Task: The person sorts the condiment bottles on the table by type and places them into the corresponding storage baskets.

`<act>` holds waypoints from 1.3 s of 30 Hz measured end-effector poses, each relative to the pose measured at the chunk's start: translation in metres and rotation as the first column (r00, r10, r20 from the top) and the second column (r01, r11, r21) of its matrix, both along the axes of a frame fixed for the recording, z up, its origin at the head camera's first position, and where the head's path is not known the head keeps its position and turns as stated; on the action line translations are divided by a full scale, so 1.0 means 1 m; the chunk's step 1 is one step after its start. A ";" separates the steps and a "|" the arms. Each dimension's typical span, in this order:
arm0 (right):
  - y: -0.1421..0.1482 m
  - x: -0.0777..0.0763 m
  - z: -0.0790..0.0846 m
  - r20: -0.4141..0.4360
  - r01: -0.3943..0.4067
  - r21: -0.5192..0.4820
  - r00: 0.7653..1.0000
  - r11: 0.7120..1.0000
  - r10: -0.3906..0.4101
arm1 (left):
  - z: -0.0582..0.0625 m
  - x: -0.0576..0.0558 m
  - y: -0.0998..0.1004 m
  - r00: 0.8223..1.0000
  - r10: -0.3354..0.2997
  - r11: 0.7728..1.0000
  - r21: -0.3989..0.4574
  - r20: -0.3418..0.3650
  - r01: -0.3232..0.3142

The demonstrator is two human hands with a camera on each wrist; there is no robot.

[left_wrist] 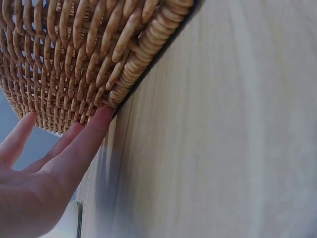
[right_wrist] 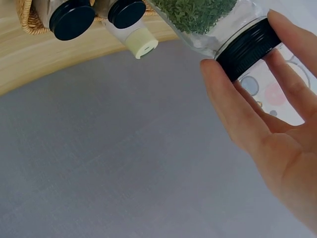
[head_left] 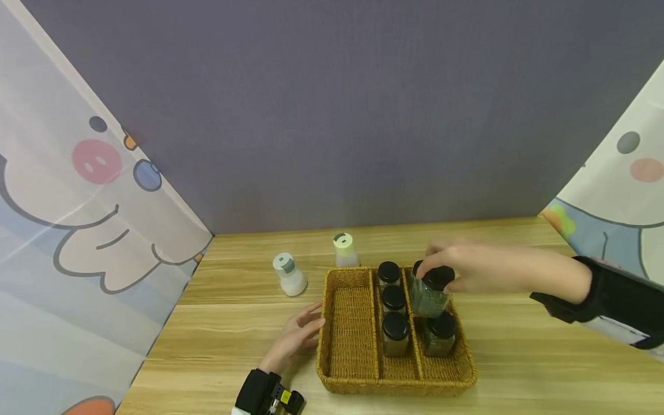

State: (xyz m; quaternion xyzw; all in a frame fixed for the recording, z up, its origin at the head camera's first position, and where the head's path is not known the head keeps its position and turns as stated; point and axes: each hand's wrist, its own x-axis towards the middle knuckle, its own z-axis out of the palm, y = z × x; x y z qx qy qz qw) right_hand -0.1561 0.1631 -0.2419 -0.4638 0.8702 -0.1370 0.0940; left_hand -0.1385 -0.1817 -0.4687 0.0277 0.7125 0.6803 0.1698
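My right hand (head_left: 459, 264) pinches the black lid of a square glass jar (head_left: 432, 302) over the right compartment of a wicker basket (head_left: 396, 387). Green dried herbs (right_wrist: 195, 12) show through its glass in the right wrist view, where the jar is tilted. Another black-lidded jar (head_left: 441, 334) stands nearer in that compartment, and one behind is mostly hidden by the held jar. Three more jars, the nearest (head_left: 395, 334) included, line the middle compartment. At the basket's left wall, the fingers of my left hand (head_left: 293, 337) are extended and touch the weave, as the left wrist view shows.
Behind the basket stands a shaker bottle with a pale yellow-green cap (head_left: 343, 245). To its left is a white bottle with a pale blue-green cap (head_left: 287, 271). A grey panel (head_left: 337, 127) rises at the table's far edge, with printed cloth (head_left: 62, 276) at the sides.
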 end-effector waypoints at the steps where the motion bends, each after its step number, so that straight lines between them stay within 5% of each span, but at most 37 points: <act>1: 0.001 0.001 0.000 0.008 -0.002 0.000 1.000 1.000 0.002 | 0.000 0.000 0.000 1.000 -0.001 1.000 -0.002 0.000 0.001; 21: 0.007 0.016 -0.019 0.060 -0.019 -0.017 0.998 1.000 0.020 | -0.002 0.000 0.000 1.000 -0.004 1.000 -0.001 -0.004 0.004; 39: 0.013 0.024 -0.027 0.023 -0.040 -0.013 0.999 0.999 0.040 | -0.003 -0.002 -0.001 1.000 -0.005 1.000 -0.030 -0.016 0.005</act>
